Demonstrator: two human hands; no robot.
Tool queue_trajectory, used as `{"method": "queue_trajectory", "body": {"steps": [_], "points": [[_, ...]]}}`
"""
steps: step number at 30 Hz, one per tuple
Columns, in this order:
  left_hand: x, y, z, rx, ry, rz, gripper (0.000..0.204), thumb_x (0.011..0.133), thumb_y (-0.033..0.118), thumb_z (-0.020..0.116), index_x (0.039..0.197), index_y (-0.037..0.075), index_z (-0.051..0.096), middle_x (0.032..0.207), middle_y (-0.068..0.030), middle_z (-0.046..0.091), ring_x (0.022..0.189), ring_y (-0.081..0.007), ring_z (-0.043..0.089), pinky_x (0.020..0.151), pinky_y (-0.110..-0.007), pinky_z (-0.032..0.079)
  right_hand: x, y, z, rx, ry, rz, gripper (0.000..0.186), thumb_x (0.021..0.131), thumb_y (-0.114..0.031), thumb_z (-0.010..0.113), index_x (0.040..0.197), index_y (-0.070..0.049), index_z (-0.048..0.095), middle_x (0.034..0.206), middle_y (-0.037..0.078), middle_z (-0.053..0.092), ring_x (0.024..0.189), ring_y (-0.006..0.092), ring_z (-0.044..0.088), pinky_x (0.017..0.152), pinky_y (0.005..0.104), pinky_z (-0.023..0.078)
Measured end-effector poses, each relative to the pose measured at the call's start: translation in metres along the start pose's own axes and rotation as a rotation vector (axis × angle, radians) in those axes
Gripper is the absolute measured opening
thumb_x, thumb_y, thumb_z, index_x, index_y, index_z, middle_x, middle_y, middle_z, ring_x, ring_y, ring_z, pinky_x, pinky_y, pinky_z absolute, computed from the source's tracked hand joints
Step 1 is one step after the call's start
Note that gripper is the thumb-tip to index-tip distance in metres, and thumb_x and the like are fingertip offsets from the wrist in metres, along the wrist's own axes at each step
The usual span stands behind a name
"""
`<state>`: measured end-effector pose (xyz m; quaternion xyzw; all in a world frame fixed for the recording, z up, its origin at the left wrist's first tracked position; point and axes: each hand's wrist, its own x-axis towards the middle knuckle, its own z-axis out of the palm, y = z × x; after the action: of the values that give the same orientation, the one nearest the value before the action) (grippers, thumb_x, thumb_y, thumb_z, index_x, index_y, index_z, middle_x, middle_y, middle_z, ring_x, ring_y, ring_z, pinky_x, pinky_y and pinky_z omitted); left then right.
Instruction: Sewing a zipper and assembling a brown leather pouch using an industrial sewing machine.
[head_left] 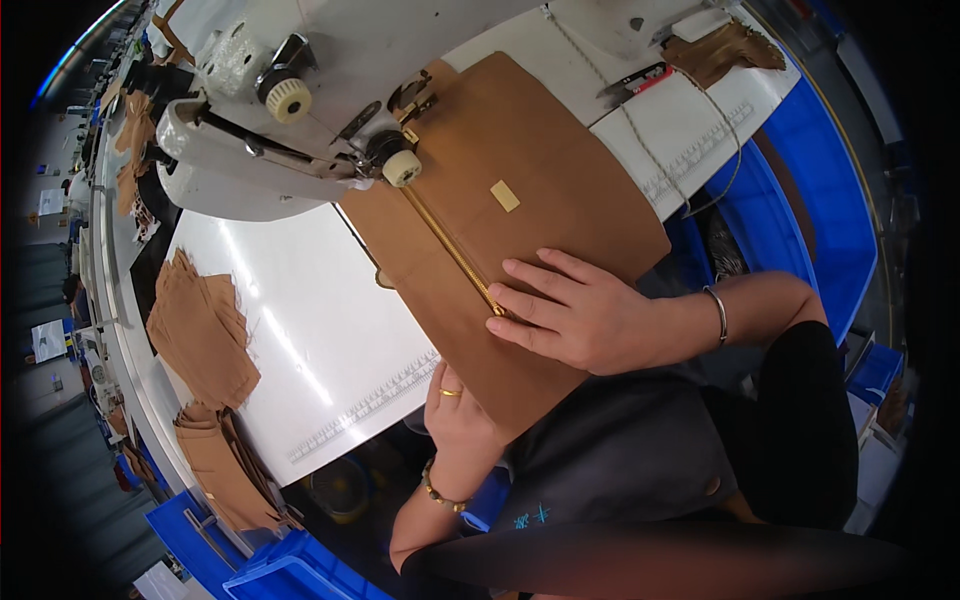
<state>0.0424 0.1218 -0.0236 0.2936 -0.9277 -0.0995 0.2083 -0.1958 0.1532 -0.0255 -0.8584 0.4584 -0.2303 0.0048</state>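
Note:
A large brown leather-like panel [560, 140] lies under the sewing machine head [250, 110]. A gold zipper [445, 238] runs across it, and a small gold plate [505, 196] sits on its face. My right hand [590, 312] rests flat on the panel, fingers spread, with fingertips at the zipper's near end. Low on the panel's left edge, my left hand [465, 425] grips the panel from beneath; some of its fingers are hidden under it. The panel's near corner hangs over the table edge.
White table [310, 330] carries brown pieces [205, 330] at left, with more stacked pieces [225, 465] nearer me. Red-handled snips [638, 84], a cord [640, 140] and brown scraps [725, 55] lie at the far right. Blue bins [845, 200] stand right; another blue bin [300, 565] is lower left.

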Motion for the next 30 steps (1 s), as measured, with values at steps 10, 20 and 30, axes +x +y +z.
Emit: {"method": "queue_trajectory", "body": {"steps": [10, 20, 30], "points": [[0.055, -0.036, -0.015, 0.029, 0.103, -0.193, 0.041, 0.086, 0.012, 0.079, 0.123, 0.002, 0.065, 0.137, -0.0164, 0.064, 0.127, -0.0363, 0.06, 0.107, -0.045, 0.046, 0.006, 0.004, -0.003, 0.039, -0.065, -0.04, 0.044, 0.084, -0.02, 0.066, 0.125, -0.005, 0.068, 0.131, 0.017, 0.064, 0.126, 0.0327, 0.06, 0.113, 0.0563, 0.04], [0.062, -0.041, -0.009, 0.07, -0.184, -0.122, 0.079, 0.074, 0.044, 0.082, 0.138, 0.002, 0.06, 0.15, -0.0148, 0.055, 0.14, -0.037, 0.05, 0.115, -0.05, 0.04, 0.038, 0.056, -0.006, 0.172, -0.023, 0.067, 0.068, 0.082, -0.049, 0.077, 0.132, -0.005, 0.064, 0.139, 0.012, 0.058, 0.128, 0.031, 0.056, 0.116, 0.0564, 0.036], [0.064, -0.041, -0.007, 0.0, -0.146, -0.128, 0.092, 0.07, 0.05, 0.081, 0.143, 0.001, 0.056, 0.15, -0.0143, 0.055, 0.138, -0.0367, 0.051, 0.114, -0.051, 0.041, 0.056, 0.056, -0.017, 0.052, -0.273, -0.027, 0.088, 0.068, -0.057, 0.08, 0.133, -0.001, 0.061, 0.14, 0.014, 0.057, 0.131, 0.0312, 0.053, 0.116, 0.0574, 0.035]]}}
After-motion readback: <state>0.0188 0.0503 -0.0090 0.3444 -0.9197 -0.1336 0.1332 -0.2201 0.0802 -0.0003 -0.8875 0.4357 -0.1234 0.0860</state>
